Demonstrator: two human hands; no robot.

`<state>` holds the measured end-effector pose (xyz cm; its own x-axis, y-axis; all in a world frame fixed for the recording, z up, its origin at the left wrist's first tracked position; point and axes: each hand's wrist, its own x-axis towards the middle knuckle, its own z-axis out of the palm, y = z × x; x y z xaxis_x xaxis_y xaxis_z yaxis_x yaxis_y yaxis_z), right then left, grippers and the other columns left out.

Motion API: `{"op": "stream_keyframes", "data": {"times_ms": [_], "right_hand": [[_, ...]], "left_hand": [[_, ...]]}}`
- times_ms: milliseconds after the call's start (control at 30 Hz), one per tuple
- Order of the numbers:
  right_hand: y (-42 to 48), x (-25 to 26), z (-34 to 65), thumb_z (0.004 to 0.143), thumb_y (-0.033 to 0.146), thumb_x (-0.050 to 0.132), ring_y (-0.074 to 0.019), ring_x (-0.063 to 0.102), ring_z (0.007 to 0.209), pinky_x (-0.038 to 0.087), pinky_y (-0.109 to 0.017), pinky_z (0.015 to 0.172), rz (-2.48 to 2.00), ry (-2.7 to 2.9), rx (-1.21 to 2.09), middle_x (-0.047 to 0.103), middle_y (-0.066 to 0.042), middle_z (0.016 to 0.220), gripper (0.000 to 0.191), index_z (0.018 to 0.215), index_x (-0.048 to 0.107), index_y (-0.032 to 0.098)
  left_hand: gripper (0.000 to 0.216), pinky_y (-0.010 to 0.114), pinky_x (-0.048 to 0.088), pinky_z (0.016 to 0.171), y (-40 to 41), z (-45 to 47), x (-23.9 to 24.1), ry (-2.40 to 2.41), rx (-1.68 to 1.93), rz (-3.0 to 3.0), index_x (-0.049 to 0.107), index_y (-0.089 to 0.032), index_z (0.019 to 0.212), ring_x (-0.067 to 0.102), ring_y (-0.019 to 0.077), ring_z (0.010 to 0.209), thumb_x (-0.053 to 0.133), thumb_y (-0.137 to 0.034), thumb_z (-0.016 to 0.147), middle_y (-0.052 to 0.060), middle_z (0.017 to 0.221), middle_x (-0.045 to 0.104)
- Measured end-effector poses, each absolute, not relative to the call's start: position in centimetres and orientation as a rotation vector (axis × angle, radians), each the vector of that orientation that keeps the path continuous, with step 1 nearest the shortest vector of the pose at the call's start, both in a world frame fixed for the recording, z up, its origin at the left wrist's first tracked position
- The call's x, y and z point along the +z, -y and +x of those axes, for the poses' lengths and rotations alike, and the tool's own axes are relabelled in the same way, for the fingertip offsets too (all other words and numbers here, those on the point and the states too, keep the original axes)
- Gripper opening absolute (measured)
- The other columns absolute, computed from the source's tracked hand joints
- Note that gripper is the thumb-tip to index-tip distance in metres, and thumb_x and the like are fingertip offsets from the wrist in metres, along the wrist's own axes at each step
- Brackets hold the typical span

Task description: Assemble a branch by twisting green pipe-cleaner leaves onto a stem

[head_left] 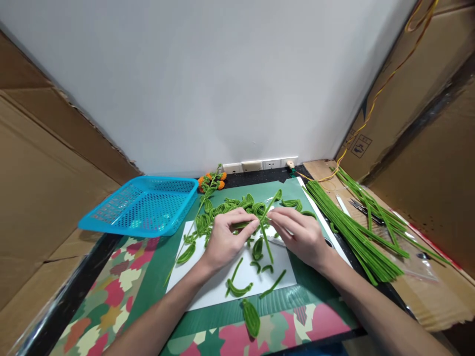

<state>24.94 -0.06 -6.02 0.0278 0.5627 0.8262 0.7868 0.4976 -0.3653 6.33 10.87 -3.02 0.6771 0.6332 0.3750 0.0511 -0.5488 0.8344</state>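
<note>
My left hand [227, 236] and my right hand [297, 232] meet over a white sheet [215, 291] on the table. Both pinch a green pipe cleaner [267, 210] that runs from between the fingertips up and to the right, its top end bent into a small loop. A heap of folded green pipe-cleaner leaves [226, 208] lies just behind the hands. Loose green pieces [237, 287] lie on the sheet below the hands, and one finished leaf [251, 317] rests near the front edge.
A blue plastic basket [144, 205] stands at the left. A bundle of straight green pipe cleaners [352, 230] lies at the right, with scissors [365, 210] beyond it. A stem with orange flowers [212, 182] lies by the wall sockets [260, 164]. Cardboard walls flank both sides.
</note>
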Motion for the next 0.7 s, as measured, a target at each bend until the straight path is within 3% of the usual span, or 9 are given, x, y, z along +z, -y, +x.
{"op": "stream_keyframes", "data": {"times_ms": [133, 333, 500, 700], "right_hand": [[0.1, -6.6, 25.5, 0.099, 0.005, 0.062, -0.0228, 0.078, 0.097, 0.067, -0.033, 0.082, -1.055, 1.915, -0.58, 0.08, -0.016, 0.108, 0.025, 0.122, 0.071, 0.013], [0.0, -7.1, 24.8, 0.101, 0.007, 0.06, -0.0205, 0.077, 0.089, 0.064, -0.031, 0.076, -1.059, 1.901, -0.513, 0.079, -0.014, 0.102, 0.02, 0.117, 0.071, 0.013], [0.0, -7.0, 23.4, 0.104, 0.013, 0.057, -0.0191, 0.073, 0.083, 0.059, -0.028, 0.073, -1.131, 1.702, -0.177, 0.077, -0.011, 0.094, 0.017, 0.104, 0.074, 0.018], [0.2, -5.9, 21.9, 0.103, 0.033, 0.065, -0.0167, 0.065, 0.063, 0.051, -0.028, 0.062, -1.258, 1.231, 0.547, 0.069, -0.003, 0.071, 0.023, 0.088, 0.075, 0.02]], "left_hand": [[0.02, 0.024, 0.039, 0.053, -10.6, 6.1, -3.5, -0.504, 0.72, 1.84, 0.084, -0.016, 0.083, 0.052, 0.0113, 0.058, 0.074, -0.029, 0.094, 0.002, 0.067, 0.062], [0.017, 0.025, 0.044, 0.058, -9.9, 5.8, -3.6, -0.492, 0.781, 1.912, 0.085, -0.016, 0.083, 0.059, 0.014, 0.066, 0.074, -0.024, 0.093, 0.005, 0.073, 0.067], [0.015, 0.027, 0.046, 0.06, -9.3, 5.7, -3.2, -0.449, 0.897, 2.066, 0.082, -0.016, 0.084, 0.062, 0.0155, 0.067, 0.071, -0.019, 0.094, 0.005, 0.075, 0.069], [0.015, 0.034, 0.041, 0.066, -9.4, 6.0, -2.8, -0.313, 1.171, 2.545, 0.076, -0.019, 0.087, 0.057, 0.0139, 0.062, 0.066, -0.009, 0.094, 0.002, 0.074, 0.071]]}}
